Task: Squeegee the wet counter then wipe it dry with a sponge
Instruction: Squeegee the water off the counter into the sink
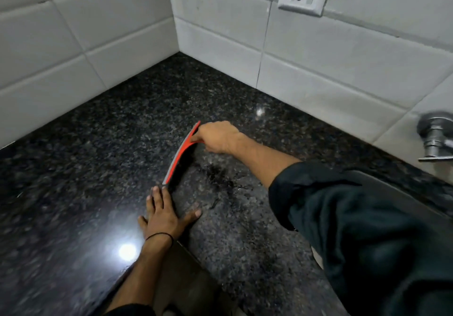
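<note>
Squeegeeing step, partway along by the look of it. Red squeegee (181, 154) edge-down on the dark granite worktop (81, 168), well out from the tiled corner. Right hand (217, 137) at its far end, fingers pinching the red back. Left hand (164, 214) flat near its near end, fingers spread. Wet streaks (220, 178) just right of the squeegee. No sponge in view; drying presumably not yet begun.

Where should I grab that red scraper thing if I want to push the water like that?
Grip the red squeegee along its red back, near the far end, coming from the right as the right hand does. The grey blade faces left onto the counter, so that edge must stay free.
</note>
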`<state>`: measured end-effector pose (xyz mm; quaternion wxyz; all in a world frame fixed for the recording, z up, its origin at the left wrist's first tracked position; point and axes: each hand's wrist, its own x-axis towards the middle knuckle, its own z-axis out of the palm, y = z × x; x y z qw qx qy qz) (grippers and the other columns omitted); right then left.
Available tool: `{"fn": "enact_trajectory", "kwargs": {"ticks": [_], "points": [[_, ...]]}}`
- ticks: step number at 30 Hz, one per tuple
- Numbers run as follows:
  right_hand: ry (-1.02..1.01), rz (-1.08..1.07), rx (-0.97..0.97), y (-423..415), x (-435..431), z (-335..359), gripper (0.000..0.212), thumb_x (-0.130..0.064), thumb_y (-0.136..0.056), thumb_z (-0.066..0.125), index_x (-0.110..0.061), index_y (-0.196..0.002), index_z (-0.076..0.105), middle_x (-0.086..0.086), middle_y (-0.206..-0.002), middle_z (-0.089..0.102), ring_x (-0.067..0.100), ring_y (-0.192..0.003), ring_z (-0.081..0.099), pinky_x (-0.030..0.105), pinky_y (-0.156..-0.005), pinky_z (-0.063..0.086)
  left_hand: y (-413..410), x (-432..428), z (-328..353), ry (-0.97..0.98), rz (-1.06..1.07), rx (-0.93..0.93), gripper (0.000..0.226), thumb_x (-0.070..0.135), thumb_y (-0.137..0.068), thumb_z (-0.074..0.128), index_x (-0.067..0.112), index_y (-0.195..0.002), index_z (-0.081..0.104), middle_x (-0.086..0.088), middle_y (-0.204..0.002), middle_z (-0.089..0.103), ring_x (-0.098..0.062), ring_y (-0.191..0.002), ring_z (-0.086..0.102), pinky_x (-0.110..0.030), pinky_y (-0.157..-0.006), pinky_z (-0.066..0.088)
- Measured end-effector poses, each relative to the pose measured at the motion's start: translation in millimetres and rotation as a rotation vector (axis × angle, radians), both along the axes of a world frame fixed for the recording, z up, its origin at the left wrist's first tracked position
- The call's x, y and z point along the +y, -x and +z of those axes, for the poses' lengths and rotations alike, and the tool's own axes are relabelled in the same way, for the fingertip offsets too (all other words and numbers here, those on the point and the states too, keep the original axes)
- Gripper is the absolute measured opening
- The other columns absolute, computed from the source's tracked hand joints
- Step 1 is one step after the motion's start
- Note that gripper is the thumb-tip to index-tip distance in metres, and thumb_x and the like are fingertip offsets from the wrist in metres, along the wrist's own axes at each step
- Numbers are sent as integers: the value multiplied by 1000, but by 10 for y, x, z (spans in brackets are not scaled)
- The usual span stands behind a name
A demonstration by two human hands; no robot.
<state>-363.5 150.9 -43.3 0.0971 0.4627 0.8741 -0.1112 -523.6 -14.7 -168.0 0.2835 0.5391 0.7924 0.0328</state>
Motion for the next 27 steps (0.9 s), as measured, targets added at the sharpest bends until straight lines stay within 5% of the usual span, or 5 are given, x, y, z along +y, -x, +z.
{"fn": "enact_trajectory", "kwargs": {"ticks": [7, 16, 21, 27], "points": [[-11, 41, -86, -56, -108, -68, 44, -19, -91, 52, -39, -130, 61, 4, -126, 64, 30, -111, 64, 38, -87, 50, 101, 33, -9, 24, -33, -13, 132, 79, -64, 66, 22, -156, -9, 5, -163, -19, -20, -151, -13, -58, -118, 8], [49, -55, -289, -1455, -806, 120, 52, -27, -91, 55, -59, -131, 49, -7, -129, 63, 23, -116, 62, 36, -88, 50, 139, 55, 115, 65, -86, -27, 127, 62, -70, 76, 18, -157, -6, 1, -164, -16, -24, -152, -8, -56, -120, 10], [85, -158, -451, -2029, -1265, 314, 39, -48, -95, 49, -63, -130, 47, -10, -133, 60, 21, -120, 59, 34, -92, 48, 57, 42, 170, 43, -118, -4, 118, 53, -76, 75, 12, -157, 0, -5, -165, -8, -27, -152, 0, -52, -121, 15], [-1, -218, -558, -2002, -1504, 556, 39, -40, -92, 55, -52, -130, 55, -3, -132, 62, 24, -119, 61, 34, -91, 49, 38, -207, 174, -94, -170, -53, 85, 43, -93, 59, 13, -156, 12, -4, -165, 5, -24, -151, 7, -51, -120, 15]]}}
